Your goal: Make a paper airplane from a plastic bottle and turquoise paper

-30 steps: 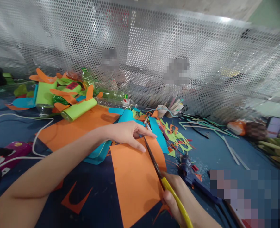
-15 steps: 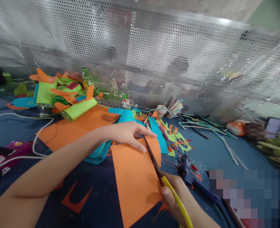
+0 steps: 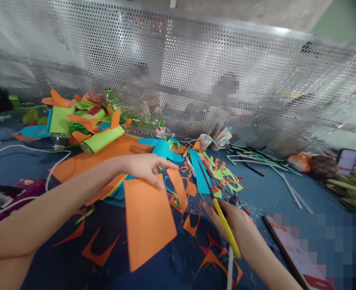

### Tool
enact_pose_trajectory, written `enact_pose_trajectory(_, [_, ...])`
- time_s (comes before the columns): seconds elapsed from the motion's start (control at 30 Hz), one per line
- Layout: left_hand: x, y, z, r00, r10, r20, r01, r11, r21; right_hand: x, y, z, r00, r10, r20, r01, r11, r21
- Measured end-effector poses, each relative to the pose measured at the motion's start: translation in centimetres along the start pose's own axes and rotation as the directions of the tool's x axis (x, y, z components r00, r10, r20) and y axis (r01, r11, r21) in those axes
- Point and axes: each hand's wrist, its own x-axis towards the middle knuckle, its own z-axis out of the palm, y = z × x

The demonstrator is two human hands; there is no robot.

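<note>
My left hand (image 3: 144,167) pinches the top edge of an orange paper sheet (image 3: 149,221) between thumb and fingers. A narrow orange paper strip (image 3: 178,189), apart from the sheet, hangs below the tip of its index finger. Over to the right, my right hand (image 3: 236,221) is closed around scissors (image 3: 224,221) with yellow handles and dark blades. The blades point up and away, clear of the sheet, in front of a blue paper strip (image 3: 199,171). Orange offcuts (image 3: 101,249) lie on the dark blue table around the sheet.
Bottles wrapped in coloured paper (image 3: 103,139) lie at the back left on a large orange sheet. A pile of paper scraps (image 3: 226,173) and cups of pens (image 3: 221,139) stand behind my hands. A phone (image 3: 298,251) lies at right. A perforated metal screen (image 3: 184,68) closes the back.
A strip has come away from the orange sheet's right side. My left hand moved left with the sheet, and the scissors drew off to the right.
</note>
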Motion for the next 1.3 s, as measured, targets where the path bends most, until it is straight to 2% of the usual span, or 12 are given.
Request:
enact_pose_trajectory(0.1, [-1.3, -0.3, 0.4, 0.960, -0.033, 0.278, 0.040, 0.999, -0.018, 1.1, 1.0, 1.0, 1.000, 0.002, 0.020, 0.001, 0.992, -0.127])
enact_pose_trajectory(0.2, [-1.8, -0.7, 1.0, 0.937, -0.061, 0.343, 0.020, 0.992, 0.122, 1.8, 1.4, 1.9, 0.998, 0.012, 0.065, -0.003, 0.990, -0.144])
enact_pose_trajectory(0.3, [-1.9, -1.2, 1.3, 0.966, -0.058, 0.252, -0.002, 0.973, 0.231, 1.9, 1.3, 2.2, 0.999, -0.010, 0.042, 0.017, 0.985, -0.172])
enact_pose_trajectory(0.43, [-2.4, -1.4, 0.9, 0.994, -0.059, 0.091, 0.026, 0.944, 0.330, 1.3, 0.5, 2.0, 0.973, -0.207, -0.098, 0.191, 0.969, -0.155])
enact_pose_trajectory(0.5, [-2.5, -1.0, 1.1, 0.999, -0.044, -0.015, 0.047, 0.953, 0.301, 0.7, -0.3, 1.8, 0.958, -0.269, -0.099, 0.270, 0.963, 0.001])
enact_pose_trajectory(0.57, [-2.1, -0.4, 1.9, 0.993, -0.020, -0.115, 0.043, 0.978, 0.202, 0.0, -1.2, 1.5, 0.960, -0.280, -0.021, 0.276, 0.926, 0.258])
enact_pose_trajectory(0.73, [0.9, 0.1, 5.8, 0.942, 0.074, -0.327, -0.133, 0.978, -0.161, -1.1, -2.5, 2.0, 0.947, -0.241, 0.211, 0.002, 0.664, 0.748])
enact_pose_trajectory(0.83, [2.8, -0.7, 7.8, 0.902, 0.027, -0.431, -0.178, 0.933, -0.314, -0.8, -2.3, 2.8, 0.930, -0.207, 0.303, -0.168, 0.495, 0.853])
enact_pose_trajectory(0.93, [4.0, -1.9, 9.0, 0.863, -0.081, -0.499, -0.154, 0.899, -0.411, -0.3, -1.8, 3.4, 0.940, -0.166, 0.298, -0.212, 0.400, 0.892])
enact_pose_trajectory(1.0, [4.4, -2.8, 9.6, 0.839, -0.109, -0.533, -0.160, 0.887, -0.434, -0.3, -1.7, 3.7, 0.952, -0.147, 0.270, -0.182, 0.438, 0.880])
enact_pose_trajectory(1.13, [4.8, -4.1, 10.8, 0.776, -0.135, -0.615, -0.224, 0.854, -0.470, -0.7, -1.7, 4.0, 0.967, -0.166, 0.194, -0.047, 0.632, 0.773])
enact_pose_trajectory(1.3, [4.6, -4.2, 11.2, 0.719, -0.089, -0.689, -0.321, 0.837, -0.443, -0.9, -1.1, 3.9, 0.993, -0.108, 0.050, 0.050, 0.762, 0.646])
